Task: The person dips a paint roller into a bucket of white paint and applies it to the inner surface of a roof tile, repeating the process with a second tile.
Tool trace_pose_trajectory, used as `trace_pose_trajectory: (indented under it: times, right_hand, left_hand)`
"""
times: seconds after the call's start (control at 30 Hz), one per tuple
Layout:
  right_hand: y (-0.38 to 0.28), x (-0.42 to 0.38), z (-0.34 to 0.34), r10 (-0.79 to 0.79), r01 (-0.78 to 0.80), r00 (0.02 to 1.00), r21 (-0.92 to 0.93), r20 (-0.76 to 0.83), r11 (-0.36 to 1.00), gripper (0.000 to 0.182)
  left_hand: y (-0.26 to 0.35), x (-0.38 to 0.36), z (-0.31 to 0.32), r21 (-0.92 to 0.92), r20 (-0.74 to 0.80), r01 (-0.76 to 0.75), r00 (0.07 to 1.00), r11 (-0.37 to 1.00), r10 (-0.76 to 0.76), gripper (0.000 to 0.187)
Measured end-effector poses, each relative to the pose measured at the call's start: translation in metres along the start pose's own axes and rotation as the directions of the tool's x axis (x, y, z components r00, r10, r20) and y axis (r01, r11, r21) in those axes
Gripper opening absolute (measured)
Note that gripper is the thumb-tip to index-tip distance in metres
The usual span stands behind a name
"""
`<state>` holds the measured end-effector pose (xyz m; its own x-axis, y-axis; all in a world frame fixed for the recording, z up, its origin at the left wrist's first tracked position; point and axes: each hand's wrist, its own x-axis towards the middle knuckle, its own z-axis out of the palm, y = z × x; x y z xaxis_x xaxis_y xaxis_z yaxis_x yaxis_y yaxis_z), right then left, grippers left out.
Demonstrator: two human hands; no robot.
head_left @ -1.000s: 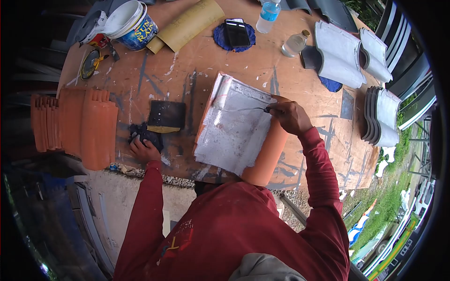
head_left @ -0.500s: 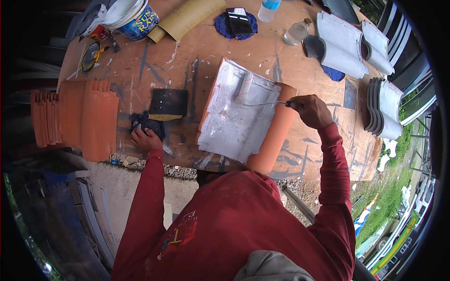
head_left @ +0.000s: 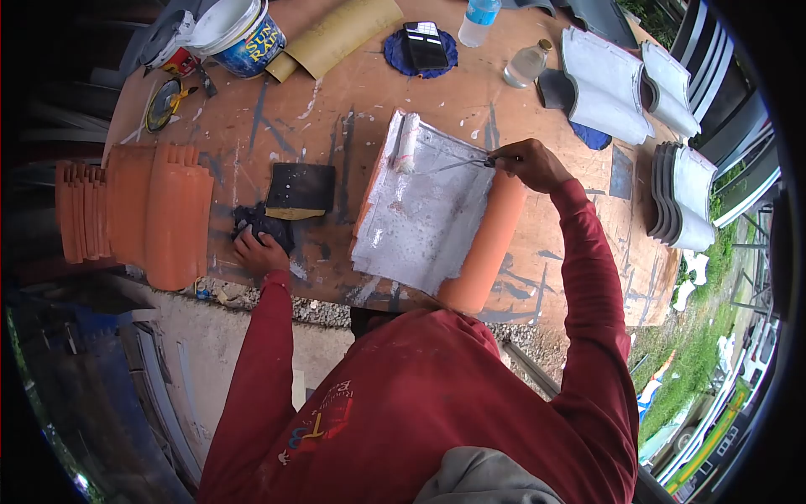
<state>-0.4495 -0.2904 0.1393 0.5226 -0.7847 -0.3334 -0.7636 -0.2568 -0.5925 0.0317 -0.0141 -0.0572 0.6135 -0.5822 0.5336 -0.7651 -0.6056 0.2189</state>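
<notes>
My right hand [head_left: 527, 164] grips the handle of a paint roller [head_left: 407, 144], whose white sleeve rests near the upper left corner of a roof tile [head_left: 424, 214]. Wet grey-white paint covers most of that tile, while its rounded right side is bare orange. On the left, my left hand [head_left: 260, 250] lies on a crumpled dark cloth [head_left: 267, 222], fingers curled over it. Just above the cloth sits a flat black piece with a yellowish edge [head_left: 302, 188].
Orange tiles [head_left: 159, 214] are stacked at the left. Paint buckets [head_left: 243, 42], a curved tan sheet [head_left: 344, 34], a phone [head_left: 426, 46], a water bottle [head_left: 478, 21] and a glass bottle [head_left: 527, 65] stand along the far side. Grey-white tiles [head_left: 600, 84] lie at the right.
The roller has moved left across the tile to its upper left edge. My right hand has shifted left and slightly up with it; the left hand stays on the cloth.
</notes>
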Motion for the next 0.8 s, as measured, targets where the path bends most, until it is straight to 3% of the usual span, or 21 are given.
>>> trace_pose_trajectory:
  times: [0.23, 0.3, 0.37, 0.43, 0.57, 0.6, 0.63, 0.7, 0.8]
  right_hand:
    - [-0.003, -0.022, 0.016, -0.101, 0.094, 0.985, -0.054, -0.138, 0.994, 0.021]
    - [-0.012, -0.048, -0.005, 0.06, -0.076, 0.994, -0.189, -0.088, 0.979, 0.02]
    - [0.0, -0.075, -0.023, -0.032, -0.005, 0.993, -0.303, -0.117, 0.953, 0.018]
    - [-0.008, -0.102, -0.047, 0.11, -0.128, 0.991, -0.324, -0.073, 0.937, 0.017]
    - [-0.039, -0.146, -0.068, 0.091, -0.142, 0.979, -0.291, -0.181, 0.946, 0.016]
    - [-0.054, -0.153, -0.068, 0.109, -0.181, 0.972, -0.362, -0.209, 0.914, 0.016]
    - [-0.062, -0.158, -0.064, 0.124, -0.217, 0.964, -0.428, -0.234, 0.877, 0.017]
    - [-0.056, -0.163, -0.038, 0.044, -0.122, 0.969, -0.317, -0.242, 0.94, 0.016]
    - [-0.053, -0.164, 0.019, 0.044, -0.083, 0.989, -0.282, -0.145, 0.956, 0.016]
  left_hand:
    - [-0.003, -0.003, 0.007, -0.022, -0.029, -0.034, 0.999, 0.999, 0.033, 0.03]
    - [-0.006, -0.002, 0.008, 0.029, -0.041, -0.028, 0.999, 0.999, 0.029, 0.03]
    - [-0.006, -0.001, 0.007, 0.032, -0.035, -0.026, 0.999, 0.999, 0.028, 0.029]
    - [-0.005, -0.002, 0.008, 0.026, -0.031, -0.025, 0.999, 0.999, 0.026, 0.029]
    - [-0.003, -0.002, 0.008, 0.028, -0.047, -0.035, 0.998, 0.999, 0.036, 0.03]
    - [-0.003, -0.002, 0.006, 0.018, -0.055, -0.041, 0.998, 0.999, 0.041, 0.03]
    - [-0.004, -0.002, 0.005, 0.025, -0.054, -0.043, 0.998, 0.999, 0.044, 0.03]
    - [-0.005, -0.002, 0.006, 0.013, -0.037, -0.033, 0.999, 0.999, 0.033, 0.03]
    - [-0.005, -0.002, 0.007, 0.023, -0.023, -0.01, 1.0, 1.0, 0.011, 0.031]
